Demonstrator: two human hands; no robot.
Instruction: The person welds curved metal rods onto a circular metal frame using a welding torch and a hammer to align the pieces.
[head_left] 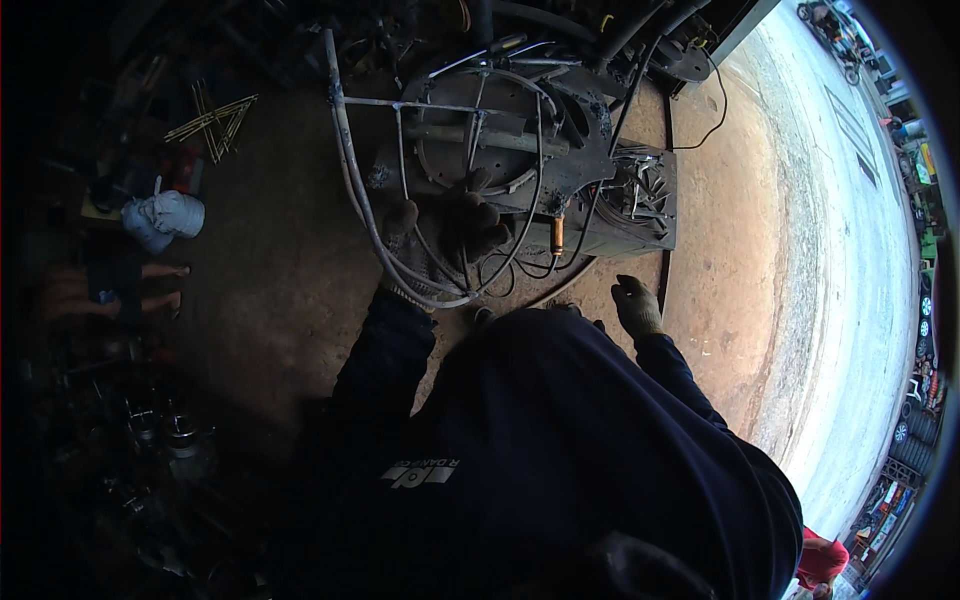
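Observation:
My left hand (447,232), in a dark, worn work glove, is among the lower rods of a round metal frame (343,125). The thumb lies over one thin rod and the bent fingers reach across another, so the hand appears to grip the frame; bars partly hide the palm. Bent pale rods make up this open, cage-like frame, which overlaps a dark metal worktable (590,150). My right hand (638,305), in a lighter glove, hangs beside my body to the right of the table, fingers loosely extended and holding nothing.
An orange-handled tool (557,236) hangs at the table's near edge by cables. Loose metal pieces (640,185) fill its right tray. Thin yellow rods (213,122) and a white sack (165,215) lie left. A person's legs (155,285) show at left, a red-clothed person (822,560) lower right.

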